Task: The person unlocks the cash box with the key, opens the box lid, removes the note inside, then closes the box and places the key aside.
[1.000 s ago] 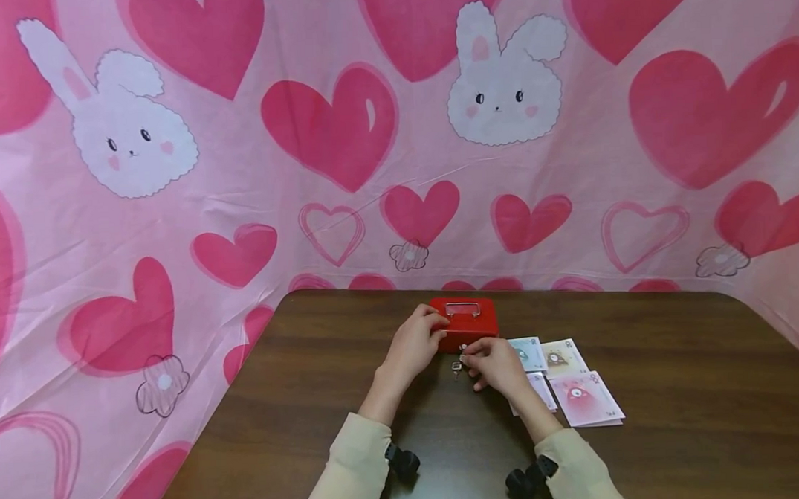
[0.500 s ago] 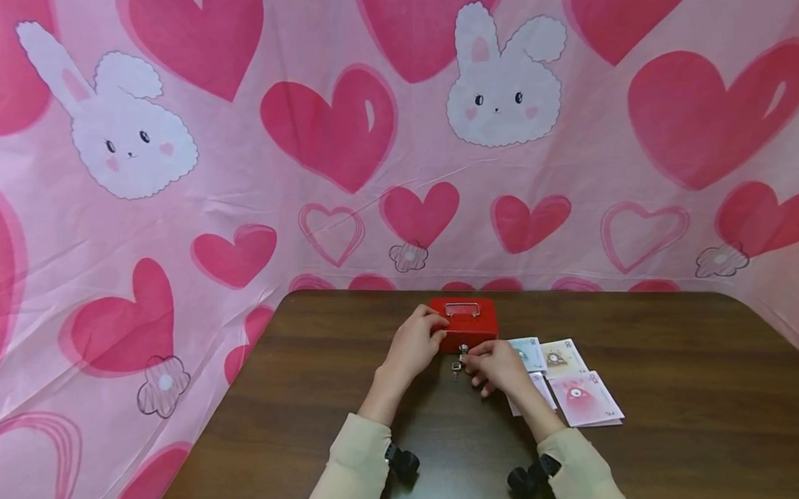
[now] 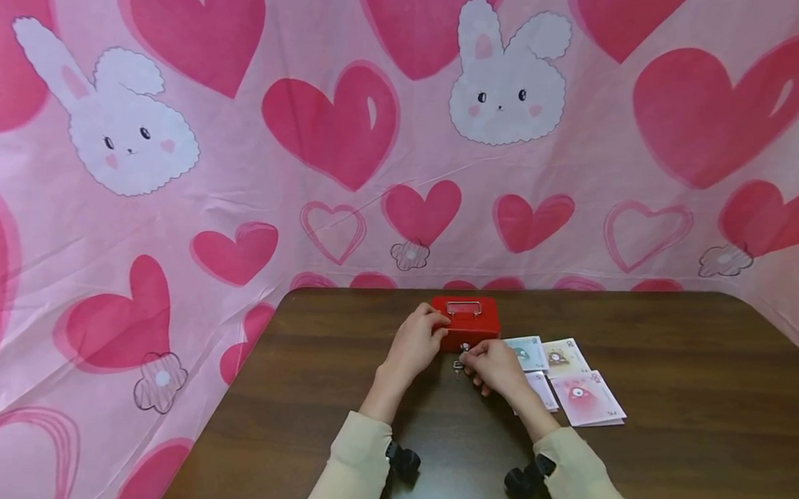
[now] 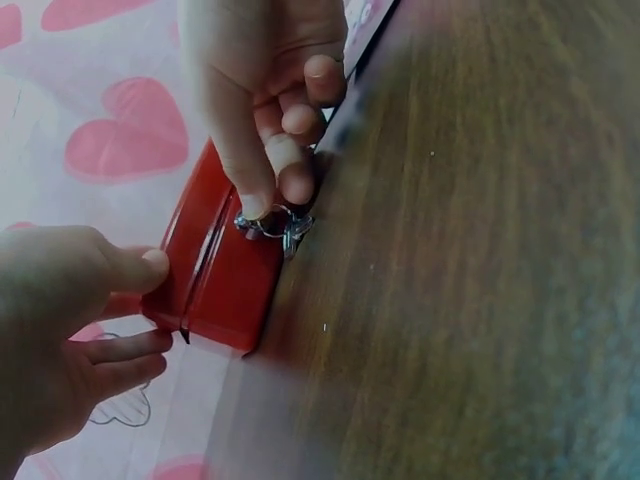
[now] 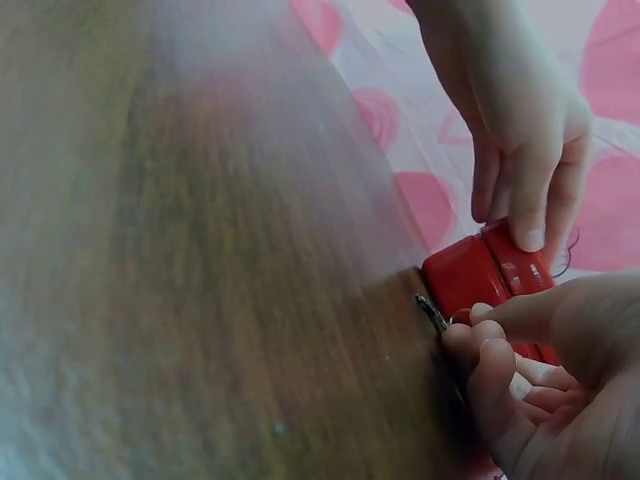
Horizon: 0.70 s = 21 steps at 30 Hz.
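A small red metal cash box (image 3: 470, 322) with a silver handle on its lid stands on the brown table (image 3: 680, 386). My left hand (image 3: 418, 339) grips the box's left front corner, thumb and fingers on the lid (image 4: 205, 262). My right hand (image 3: 488, 365) pinches a small silver key (image 4: 268, 220) at the lock on the box's front face; a second key (image 3: 457, 367) hangs from the ring. In the right wrist view the key's tip (image 5: 432, 312) shows by the box (image 5: 470, 275).
Several play banknotes (image 3: 583, 398) lie on the table right of the box, partly behind my right hand. A pink cloth with hearts and bunnies (image 3: 506, 88) covers the wall behind and drapes down on the left.
My right hand has shifted very slightly at the lock with the key; the left hand and the box have stayed put.
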{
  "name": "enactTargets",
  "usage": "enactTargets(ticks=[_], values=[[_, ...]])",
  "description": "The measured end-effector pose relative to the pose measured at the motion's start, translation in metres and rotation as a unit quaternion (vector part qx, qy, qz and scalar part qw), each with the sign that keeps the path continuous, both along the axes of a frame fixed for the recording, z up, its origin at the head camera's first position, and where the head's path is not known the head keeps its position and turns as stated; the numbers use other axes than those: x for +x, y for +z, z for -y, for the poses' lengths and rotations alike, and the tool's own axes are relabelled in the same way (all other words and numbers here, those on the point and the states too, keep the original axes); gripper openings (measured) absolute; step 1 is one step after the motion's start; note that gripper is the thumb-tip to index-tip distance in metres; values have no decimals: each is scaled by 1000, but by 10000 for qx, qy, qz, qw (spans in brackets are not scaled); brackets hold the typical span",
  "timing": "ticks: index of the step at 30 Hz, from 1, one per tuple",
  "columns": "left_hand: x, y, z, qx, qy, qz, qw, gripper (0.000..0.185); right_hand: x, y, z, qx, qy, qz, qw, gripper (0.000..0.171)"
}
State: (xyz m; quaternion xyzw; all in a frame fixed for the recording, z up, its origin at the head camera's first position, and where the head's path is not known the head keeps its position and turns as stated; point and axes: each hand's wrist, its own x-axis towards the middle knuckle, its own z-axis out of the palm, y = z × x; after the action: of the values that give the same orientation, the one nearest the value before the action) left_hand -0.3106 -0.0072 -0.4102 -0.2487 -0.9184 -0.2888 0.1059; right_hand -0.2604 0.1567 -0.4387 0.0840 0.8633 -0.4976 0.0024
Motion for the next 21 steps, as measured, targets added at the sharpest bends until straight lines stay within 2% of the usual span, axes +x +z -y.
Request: enactTargets(ticks=[10,18,21], values=[[1,3,2,-106,-51,172,9998,19,0,-1,-1,-219,109,-55,9997,14],[-1,1,2,-53,-34,197,9998,19,2,0,-6,569,312,-507,9966,13],[-1,0,2,-59,-39,157,9999,18,2,2,-8,678,424,-681,9945,14]])
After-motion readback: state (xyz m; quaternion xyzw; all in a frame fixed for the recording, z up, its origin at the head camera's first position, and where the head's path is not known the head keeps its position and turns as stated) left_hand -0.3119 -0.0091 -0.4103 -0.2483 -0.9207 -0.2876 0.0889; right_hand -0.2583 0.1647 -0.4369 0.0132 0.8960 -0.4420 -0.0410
